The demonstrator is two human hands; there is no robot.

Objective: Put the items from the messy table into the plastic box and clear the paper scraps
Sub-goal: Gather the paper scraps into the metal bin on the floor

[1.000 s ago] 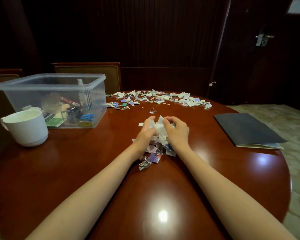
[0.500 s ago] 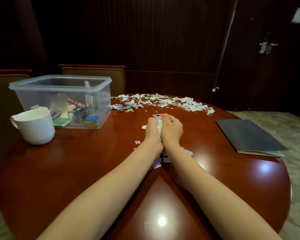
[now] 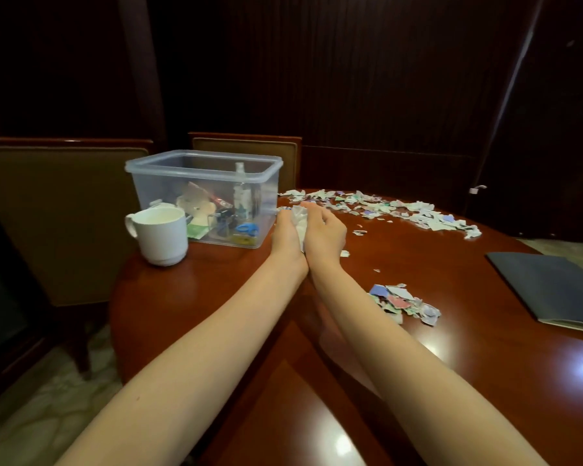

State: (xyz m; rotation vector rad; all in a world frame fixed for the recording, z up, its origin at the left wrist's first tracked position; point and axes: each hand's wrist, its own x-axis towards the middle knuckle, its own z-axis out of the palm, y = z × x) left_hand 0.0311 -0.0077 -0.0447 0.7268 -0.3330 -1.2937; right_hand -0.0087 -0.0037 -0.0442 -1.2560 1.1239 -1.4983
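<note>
White paper wad (image 3: 299, 219): cupped between left hand (image 3: 285, 238) and right hand (image 3: 327, 230), fingers of both curled round it, just beside the box (image 3: 202, 162).
Step, judged: carrying one handful away.
Outstanding: near pile (image 3: 404, 302), far strip (image 3: 384, 207).
Next move needs the palms sealed, or bits spill.

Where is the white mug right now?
Head view: the white mug stands on the left side of the table, just in front of the plastic box, at its left corner.
</note>
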